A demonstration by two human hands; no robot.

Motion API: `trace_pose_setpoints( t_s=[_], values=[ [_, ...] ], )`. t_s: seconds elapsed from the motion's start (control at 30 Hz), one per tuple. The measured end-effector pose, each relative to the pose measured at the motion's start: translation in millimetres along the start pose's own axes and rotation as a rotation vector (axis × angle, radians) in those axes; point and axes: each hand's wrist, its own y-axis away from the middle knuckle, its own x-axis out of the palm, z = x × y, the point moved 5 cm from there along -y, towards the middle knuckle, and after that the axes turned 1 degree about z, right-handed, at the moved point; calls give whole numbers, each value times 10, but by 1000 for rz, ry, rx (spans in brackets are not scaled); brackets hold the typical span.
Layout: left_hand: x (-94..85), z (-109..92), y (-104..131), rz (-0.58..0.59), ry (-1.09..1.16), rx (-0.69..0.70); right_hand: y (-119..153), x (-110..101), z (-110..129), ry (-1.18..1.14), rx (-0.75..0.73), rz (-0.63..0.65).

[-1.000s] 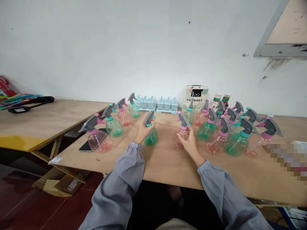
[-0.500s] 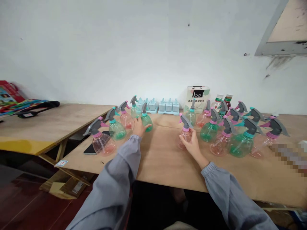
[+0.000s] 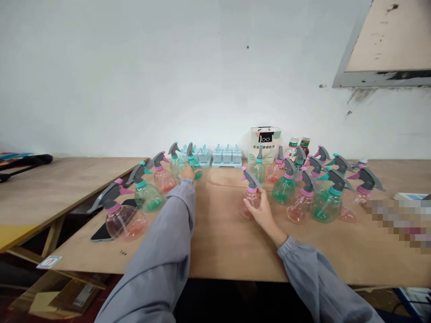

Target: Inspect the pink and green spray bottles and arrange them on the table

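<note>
So, right hand (image 3: 263, 210) is curled around a pink spray bottle (image 3: 251, 196) mid-surface (image 3: 222, 233); left hand (image 3: 188, 172), thumb spread, is at a green spray bottle (image 3: 194, 164) farther back, can't tell if it's gripping. Pale blue molds (image 3: 227, 157) sit near the wall (image 3: 151, 80).

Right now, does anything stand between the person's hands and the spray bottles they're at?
Nothing visible does. The right hand is around the pink spray bottle, and the left hand is directly in front of the green spray bottle.
</note>
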Motion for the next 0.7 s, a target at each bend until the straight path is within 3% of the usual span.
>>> trace_pose_setpoints(
  t_s=[0.23, 0.43, 0.5, 0.6, 0.67, 0.7],
  values=[
    [50, -100, -138, -91, -96, 19, 25, 13, 0, 7, 5, -15],
    [-10, -76, 65, -169, -5, 77, 18, 15, 36, 13, -16, 8],
    [-3, -144, 284, -166, 114, 197, 19, 19, 43, 19, -23, -6],
    [72, -349, 832, -83, 325, 503, 36, 44, 45, 32, -43, -27],
    [163, -547, 1314, 60, 452, 769, 62, 77, 43, 51, -69, -30],
    [217, -629, 1534, 129, 482, 822, 82, 97, 48, 64, -93, -22]
  ],
)
